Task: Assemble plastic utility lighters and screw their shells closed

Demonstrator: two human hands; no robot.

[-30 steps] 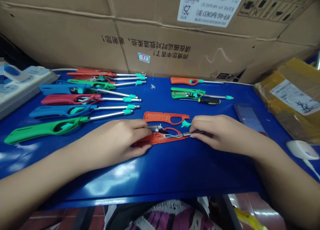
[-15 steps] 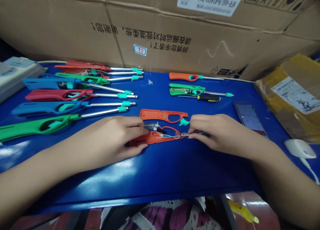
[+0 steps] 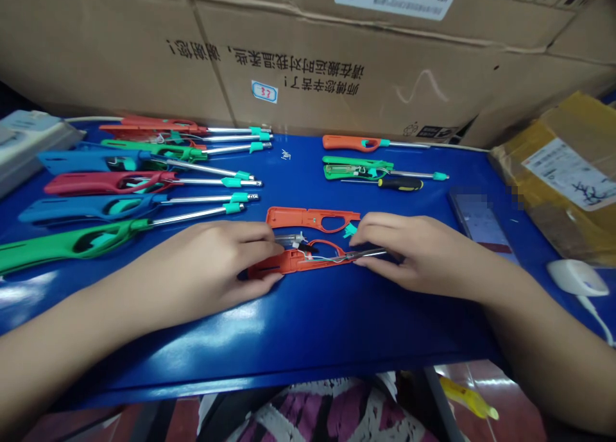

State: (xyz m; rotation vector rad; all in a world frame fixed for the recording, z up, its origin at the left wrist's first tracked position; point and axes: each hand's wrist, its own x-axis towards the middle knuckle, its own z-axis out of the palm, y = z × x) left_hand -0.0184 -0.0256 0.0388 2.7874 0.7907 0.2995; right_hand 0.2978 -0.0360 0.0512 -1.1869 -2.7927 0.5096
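While the nearer orange half-shell (image 3: pixel 294 263) is gripped at its wide end between thumb and fingers of the left hand (image 3: pixel 231 259), a thin metal rod (image 3: pixel 369 253) at its narrow end is pinched by the right hand (image 3: pixel 402 244). Inside this half-shell, laid on the blue surface (image 3: pixel 308 339), a thin wire (image 3: pixel 333 261) is held. Its wide end and part of a clear piece (image 3: pixel 290 239) are covered by the left fingers. Just beyond, a second orange half-shell (image 3: pixel 293 218) and a teal piece (image 3: pixel 350 229) are placed. Farther away, a screwdriver (image 3: pixel 400 183) is seen before an opened green lighter (image 3: pixel 359 170), whose inner parts are exposed. At left, several lighters (image 3: pixel 120 181) are lined up, the hindmost being overlapped and hardly distinguished. Behind, the view is blocked by a large cardboard box (image 3: pixel 308 44), cut off above.
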